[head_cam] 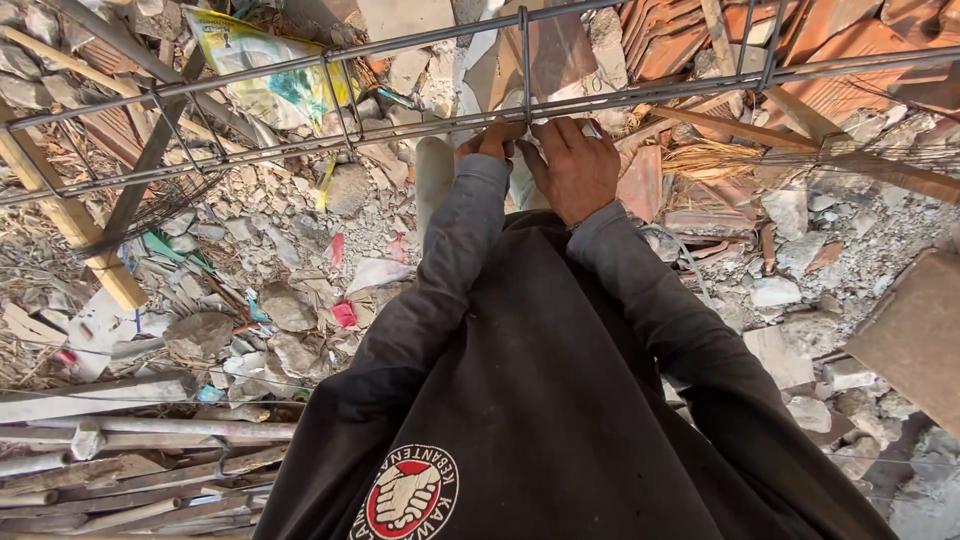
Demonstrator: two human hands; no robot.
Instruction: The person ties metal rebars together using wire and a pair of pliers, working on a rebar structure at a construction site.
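Note:
A long cage of steel reinforcing bars (300,145) runs across the view at chest height, with thin wire stirrups (525,70) looped around it. Both hands meet at one stirrup on the nearer bar. My left hand (488,140) is mostly hidden behind the bar, its fingers curled at the joint. My right hand (575,165) lies over the same joint, knuckles up, fingers closed on the bar and stirrup. Whether a tie wire or tool is held, I cannot tell. Dark sleeves and a dark shirt fill the lower middle.
Broken concrete, bricks and rubble (290,300) cover the ground below. Wooden battens (70,215) prop the cage at the left. Loose steel bars (130,440) lie bottom left. Red roof tiles (850,50) pile up top right, and a rusty slab (915,335) stands at the right.

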